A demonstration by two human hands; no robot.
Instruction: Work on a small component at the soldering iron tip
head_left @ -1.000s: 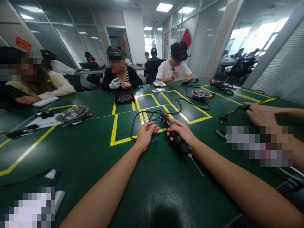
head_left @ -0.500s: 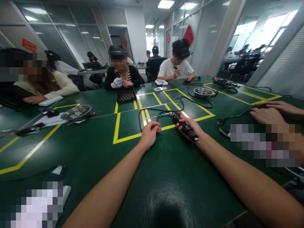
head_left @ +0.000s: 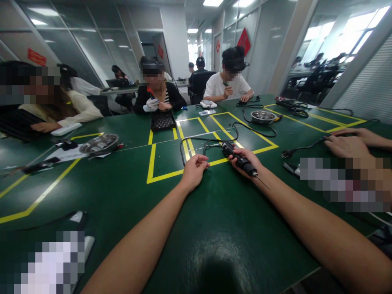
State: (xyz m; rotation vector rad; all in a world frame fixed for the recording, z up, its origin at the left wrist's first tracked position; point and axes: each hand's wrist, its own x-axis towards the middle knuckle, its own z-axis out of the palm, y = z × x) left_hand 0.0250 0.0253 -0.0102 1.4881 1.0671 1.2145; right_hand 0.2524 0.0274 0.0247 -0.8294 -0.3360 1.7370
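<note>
My right hand (head_left: 246, 160) is wrapped round a black electric screwdriver (head_left: 239, 157). Its thin bit points back toward my right forearm, and its cord (head_left: 211, 145) leads from the far end onto the table. To the left of it, my left hand (head_left: 195, 169) rests at the front yellow tape line with the thumb and fingertips pressed together. Whether anything small sits between those fingertips, I cannot make out. The cord loops on the green table (head_left: 171, 228) just beyond both hands.
Metal bowls (head_left: 263, 117) stand at the back right and left. A co-worker with a white glove works over a black tray (head_left: 163, 121). Another person's hands (head_left: 352, 139) lie at the right, near a plug (head_left: 287, 154). Yellow tape (head_left: 165, 178) marks out areas.
The view has shifted very slightly. My right hand has turned the screwdriver a little, and its bit now shows more clearly. My left hand keeps its pinched pose.
</note>
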